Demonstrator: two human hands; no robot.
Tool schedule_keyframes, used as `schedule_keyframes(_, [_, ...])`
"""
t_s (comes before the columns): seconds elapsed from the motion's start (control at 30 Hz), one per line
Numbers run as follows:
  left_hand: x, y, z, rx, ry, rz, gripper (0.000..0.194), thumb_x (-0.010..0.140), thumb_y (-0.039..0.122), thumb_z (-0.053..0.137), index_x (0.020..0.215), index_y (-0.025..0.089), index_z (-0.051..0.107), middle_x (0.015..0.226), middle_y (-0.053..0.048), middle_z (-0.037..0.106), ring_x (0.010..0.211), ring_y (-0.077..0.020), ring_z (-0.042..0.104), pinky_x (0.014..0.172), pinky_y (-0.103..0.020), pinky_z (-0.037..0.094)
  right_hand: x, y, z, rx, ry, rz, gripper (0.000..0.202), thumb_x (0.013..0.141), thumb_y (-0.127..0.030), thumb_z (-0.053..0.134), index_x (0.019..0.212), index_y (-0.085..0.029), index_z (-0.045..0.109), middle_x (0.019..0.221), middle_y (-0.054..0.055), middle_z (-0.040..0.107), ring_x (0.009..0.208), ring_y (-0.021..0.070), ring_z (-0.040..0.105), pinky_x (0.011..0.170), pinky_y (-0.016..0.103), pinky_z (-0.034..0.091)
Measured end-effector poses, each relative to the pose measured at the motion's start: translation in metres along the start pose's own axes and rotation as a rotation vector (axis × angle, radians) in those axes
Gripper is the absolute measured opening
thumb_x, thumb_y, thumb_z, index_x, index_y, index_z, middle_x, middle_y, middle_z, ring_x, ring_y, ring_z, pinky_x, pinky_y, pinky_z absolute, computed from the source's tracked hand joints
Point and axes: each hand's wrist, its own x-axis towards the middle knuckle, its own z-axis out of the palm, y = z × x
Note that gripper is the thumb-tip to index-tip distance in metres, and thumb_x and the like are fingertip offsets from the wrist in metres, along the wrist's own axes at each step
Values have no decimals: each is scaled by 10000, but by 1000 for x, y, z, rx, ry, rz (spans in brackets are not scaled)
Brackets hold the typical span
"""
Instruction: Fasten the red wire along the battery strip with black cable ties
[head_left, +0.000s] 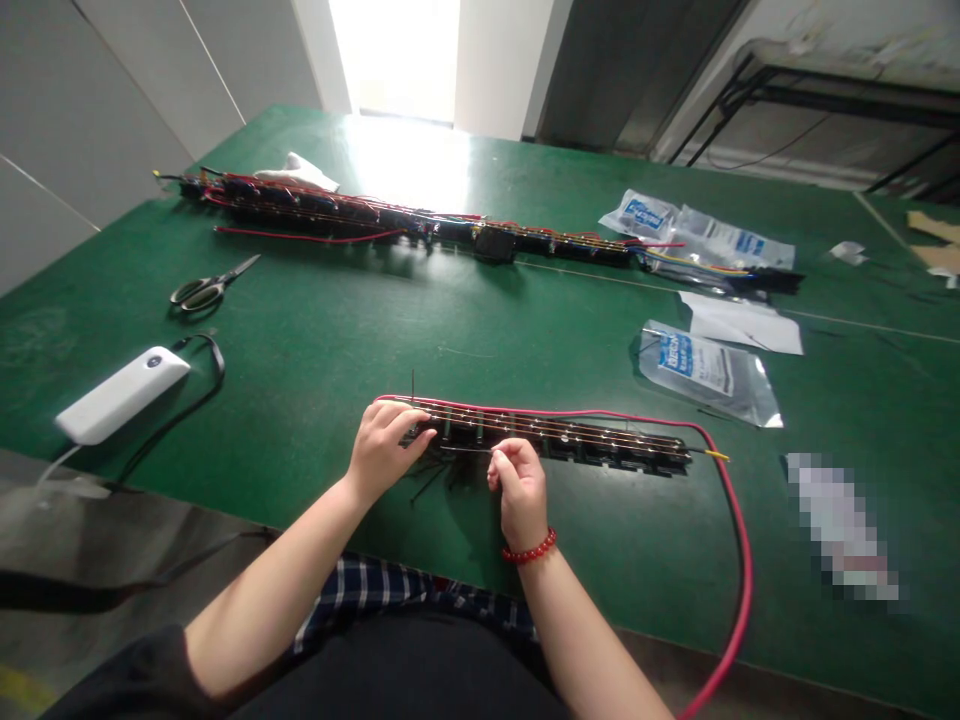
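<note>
White oblong plastic device [122,397] sits far left. My left hand [379,450] partly hides the long black wired strip [562,437] on the green table [337,320]; its grip I can't tell from here. My right hand [520,490] pinches a thin, blurred strand [469,450]. Thick red cable [744,560] runs out of frame.

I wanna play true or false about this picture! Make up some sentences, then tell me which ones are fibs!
1. A red bead bracelet is on the same arm as the right hand. True.
2. The left hand is holding scissors. False: the scissors lie on the table, away from the left hand.
3. The tabletop is green. True.
4. The thick cable is blue. False: the thick cable is red.
5. A white gadget lies near the table's left edge. True.
</note>
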Motion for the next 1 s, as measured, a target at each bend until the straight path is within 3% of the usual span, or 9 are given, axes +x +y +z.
schedule_keyframes(0.13, [11,-6,7,89,-44,43,223,836,394,688,995,237,686,1005,-46,708,966,-228,623,906,-403,454,0,0,0,1,6,4,157,857,-356,609,841,-214,542,621,-59,508,526,79,454,496,204,383])
schedule_keyframes(0.33, [16,-17,15,33,-153,103,459,833,447,673,1242,247,614,1204,-75,680,1176,-279,585,1016,-458,429,-1,-3,0,-37,-16,8,148,843,-349,610,843,-214,549,638,-55,513,541,81,462,500,201,387])
schedule_keyframes(0.6, [9,-26,20,26,-189,104,387,855,368,668,1219,243,624,1178,-72,698,1066,-245,654,955,-424,493,-2,-4,1,-53,-19,7,128,832,-329,602,837,-208,558,652,-49,521,550,84,475,507,205,399])
schedule_keyframes(1.0, [8,-25,20,30,-160,106,378,841,375,690,1180,222,627,1131,-74,710,1038,-233,656,936,-411,502,0,-4,-2,-21,-48,0,142,855,-342,611,851,-212,555,663,-51,530,559,85,481,532,211,407])
